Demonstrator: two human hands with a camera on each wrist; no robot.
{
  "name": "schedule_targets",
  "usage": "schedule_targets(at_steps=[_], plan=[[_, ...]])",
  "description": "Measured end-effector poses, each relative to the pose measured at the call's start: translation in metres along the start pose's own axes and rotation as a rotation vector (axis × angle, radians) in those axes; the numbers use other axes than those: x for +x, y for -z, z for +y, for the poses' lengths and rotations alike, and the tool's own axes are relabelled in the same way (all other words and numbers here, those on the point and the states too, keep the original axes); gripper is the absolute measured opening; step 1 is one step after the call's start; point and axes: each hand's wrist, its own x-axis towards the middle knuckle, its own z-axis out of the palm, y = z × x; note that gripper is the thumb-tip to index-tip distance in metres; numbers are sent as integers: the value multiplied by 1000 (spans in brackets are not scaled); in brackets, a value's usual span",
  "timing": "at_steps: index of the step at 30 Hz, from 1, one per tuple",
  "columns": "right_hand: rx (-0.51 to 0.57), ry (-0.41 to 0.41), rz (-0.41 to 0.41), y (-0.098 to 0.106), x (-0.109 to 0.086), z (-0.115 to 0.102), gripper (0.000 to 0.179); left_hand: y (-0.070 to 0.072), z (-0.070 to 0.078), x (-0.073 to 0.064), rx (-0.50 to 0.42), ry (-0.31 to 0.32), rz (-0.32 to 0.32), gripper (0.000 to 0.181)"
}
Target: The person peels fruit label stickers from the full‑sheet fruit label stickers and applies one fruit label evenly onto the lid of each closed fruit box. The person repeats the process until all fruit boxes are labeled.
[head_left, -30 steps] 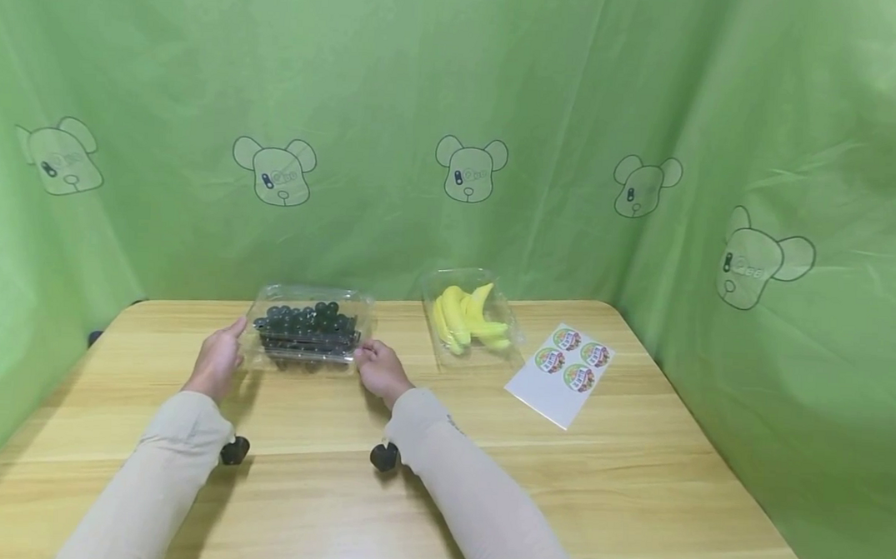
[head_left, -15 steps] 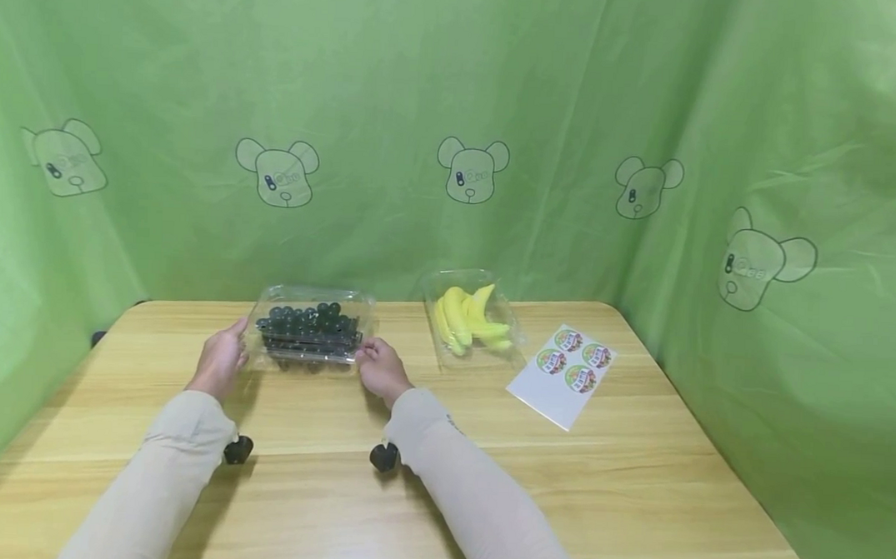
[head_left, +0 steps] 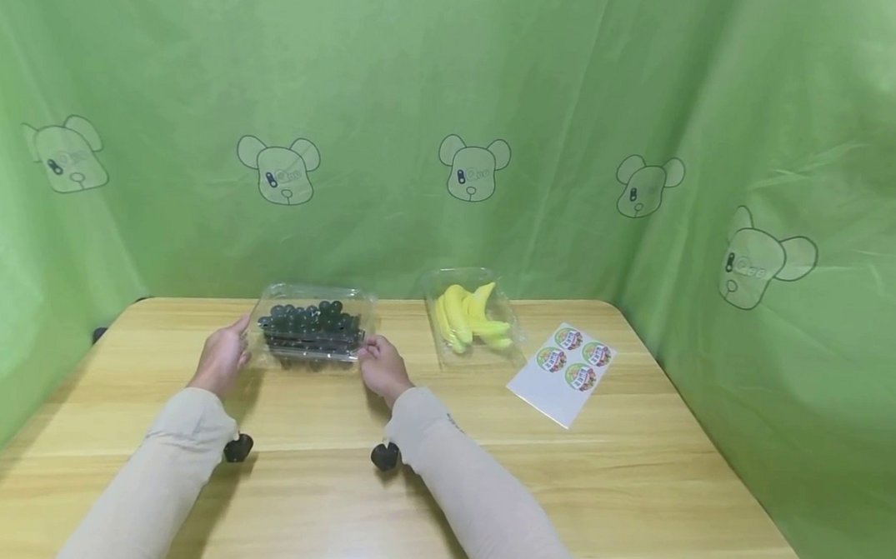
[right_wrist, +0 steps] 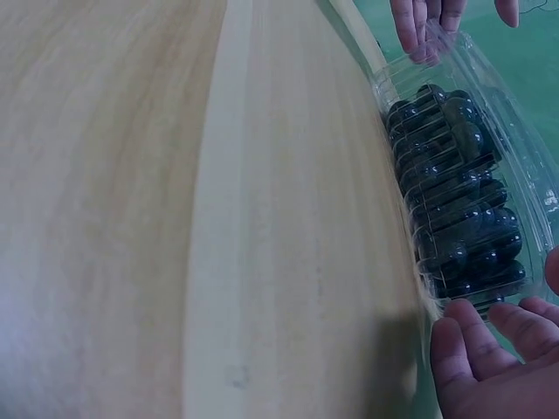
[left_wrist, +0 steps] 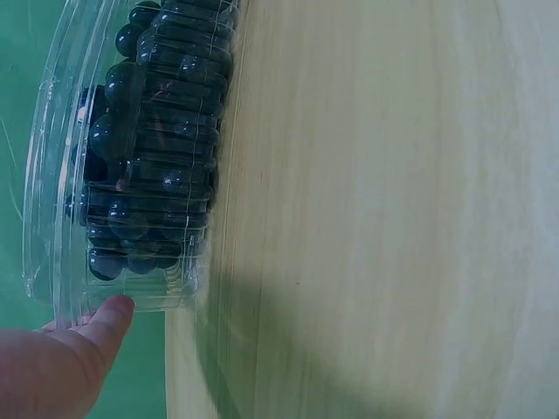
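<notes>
A clear plastic clamshell box [head_left: 310, 293] of dark grapes [head_left: 307, 317] stands near the table's back edge, left of centre. My left hand [head_left: 222, 357] holds its left end, thumb up beside the rim. My right hand [head_left: 384, 368] grips the front right corner with bent fingers. In the left wrist view, a fingertip [left_wrist: 118, 307] touches the box end just under the rim. In the right wrist view, the right hand's fingers [right_wrist: 476, 340] lie against the near end, and the left hand [right_wrist: 428, 26] shows at the far end. The lid looks closed over the grapes.
Right of the box, a clear plastic container [head_left: 446, 359] holds yellow bananas [head_left: 457, 317]. A white sheet with several round fruit stickers [head_left: 551, 360] lies further right on the wooden table [head_left: 310, 507]. Green curtains [head_left: 382, 76] hang behind and at both sides.
</notes>
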Motion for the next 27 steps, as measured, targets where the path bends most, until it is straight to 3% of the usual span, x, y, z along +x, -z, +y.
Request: schedule_targets(at_steps=[3,8,14,16,22,27], plan=[[-11,5,9,0,1,1,43,-1,1,0,7,2,31,64],[-5,10,24,0,0,0,42,0,2,-1,1,-11,5,65],[17,11,38,1,-4,-1,40,2,0,-4,-59,-34,5,29],[24,9,37,1,-4,-2,40,2,0,-4,-71,-42,-8,27],[25,14,38,3,-5,-1,40,-2,-1,-3,-72,-16,-34,72],[20,18,52,2,-5,3,40,-2,-3,-5,-65,-24,-49,78]])
